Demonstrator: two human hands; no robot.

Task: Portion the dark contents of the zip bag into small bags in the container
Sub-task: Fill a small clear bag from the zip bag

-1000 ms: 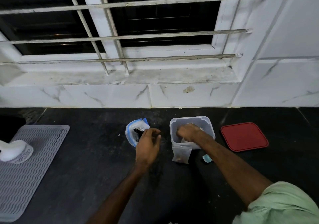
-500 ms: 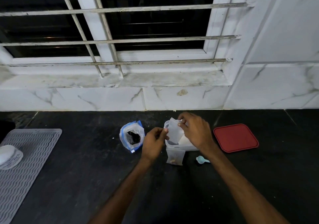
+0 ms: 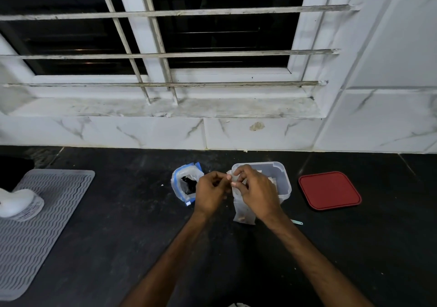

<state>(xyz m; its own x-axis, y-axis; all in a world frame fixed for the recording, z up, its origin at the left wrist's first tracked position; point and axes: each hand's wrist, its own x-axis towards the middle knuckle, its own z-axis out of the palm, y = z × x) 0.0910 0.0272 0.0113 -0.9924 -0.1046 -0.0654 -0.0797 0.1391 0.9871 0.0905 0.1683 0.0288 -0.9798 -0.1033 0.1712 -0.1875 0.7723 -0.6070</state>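
Left hand [image 3: 209, 192] and right hand [image 3: 256, 189] are each pinching the mouth of a small bag [image 3: 236, 192] in a tight grip, just before the container [image 3: 281, 179]. Zip bag [image 3: 176, 183] is standing open beside left hand. Judging a nudge could be tipping it, spilling dark contents over the desk [image 3: 118, 235].

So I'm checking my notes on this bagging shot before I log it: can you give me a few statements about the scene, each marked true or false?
1. The red lid is on the container. False: it lies on the counter, right of the open container.
2. The left hand and right hand both pinch a small bag. True.
3. The zip bag stands open with dark contents showing. True.
4. The grey mat lies right of the lid. False: it is at the far left.
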